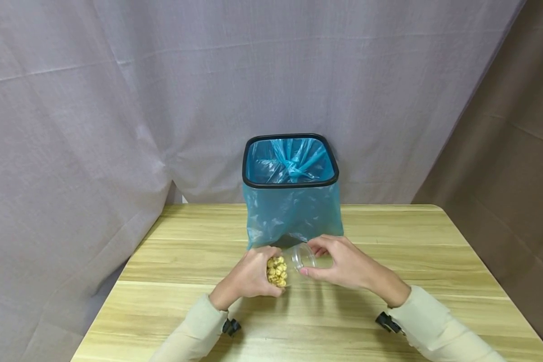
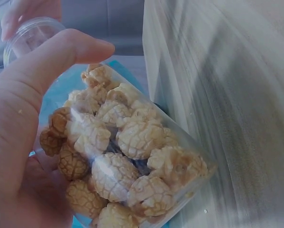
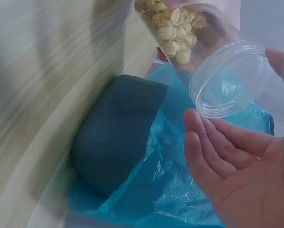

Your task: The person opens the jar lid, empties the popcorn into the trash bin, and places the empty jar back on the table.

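Observation:
My left hand (image 1: 252,275) grips a clear plastic jar (image 2: 132,142), tipped on its side low over the table. Popcorn (image 1: 277,272), pale and rounded, fills the end nearest the left palm. At the jar's other end is a clear round lid (image 3: 230,80). My right hand (image 1: 341,261) pinches the lid's rim, thumb on one side and fingertips on the other. In the left wrist view, the left thumb lies along the jar's upper side and several popcorn pieces press against the clear wall.
Just beyond the hands stands a waste bin with a black rim (image 1: 291,185), lined with a blue plastic bag (image 1: 294,213). Its dark body (image 3: 118,137) shows below the bag. The light wood table (image 1: 185,271) backs onto a grey curtain (image 1: 185,90); brown cloth (image 1: 502,151) hangs at right.

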Demonstrator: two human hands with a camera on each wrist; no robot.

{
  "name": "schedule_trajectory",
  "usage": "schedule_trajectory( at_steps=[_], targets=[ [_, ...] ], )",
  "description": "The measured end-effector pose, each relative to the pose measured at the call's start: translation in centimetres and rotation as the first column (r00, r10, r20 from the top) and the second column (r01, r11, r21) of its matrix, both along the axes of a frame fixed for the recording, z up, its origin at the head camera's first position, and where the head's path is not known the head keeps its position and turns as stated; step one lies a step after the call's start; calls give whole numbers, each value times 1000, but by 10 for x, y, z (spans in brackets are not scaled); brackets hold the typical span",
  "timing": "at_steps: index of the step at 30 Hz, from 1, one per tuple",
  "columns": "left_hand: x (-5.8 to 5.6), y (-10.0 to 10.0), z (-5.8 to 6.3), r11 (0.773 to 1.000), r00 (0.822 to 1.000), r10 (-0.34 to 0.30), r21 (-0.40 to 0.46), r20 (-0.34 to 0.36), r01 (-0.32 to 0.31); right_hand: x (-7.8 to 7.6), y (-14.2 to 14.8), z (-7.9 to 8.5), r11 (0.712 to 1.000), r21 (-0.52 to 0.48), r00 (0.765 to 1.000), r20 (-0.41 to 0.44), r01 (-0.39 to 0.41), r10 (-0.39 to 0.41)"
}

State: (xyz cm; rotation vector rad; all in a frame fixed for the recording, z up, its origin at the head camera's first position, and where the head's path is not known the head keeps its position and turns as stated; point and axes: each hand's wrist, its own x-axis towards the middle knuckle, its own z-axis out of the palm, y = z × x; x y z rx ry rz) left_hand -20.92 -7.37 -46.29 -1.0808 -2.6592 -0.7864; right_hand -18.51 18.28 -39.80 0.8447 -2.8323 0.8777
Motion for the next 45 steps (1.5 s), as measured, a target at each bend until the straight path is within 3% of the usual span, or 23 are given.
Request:
schedule_trajectory(
  at_steps=[15,29,45],
  targets=[
    [-1,0,-1,1000,1000,-3,-2,-2,3,1,8,6,988,65,984,-107,-137,143],
    [1,0,2,1000,1000,3,0,10,-3,0,-1,0,1000,18,999,-35,-4,5],
    [4,-2,3,999,999,-9,33,36,7,1,3,10,995,40,987,-128,-93,97]
  ],
)
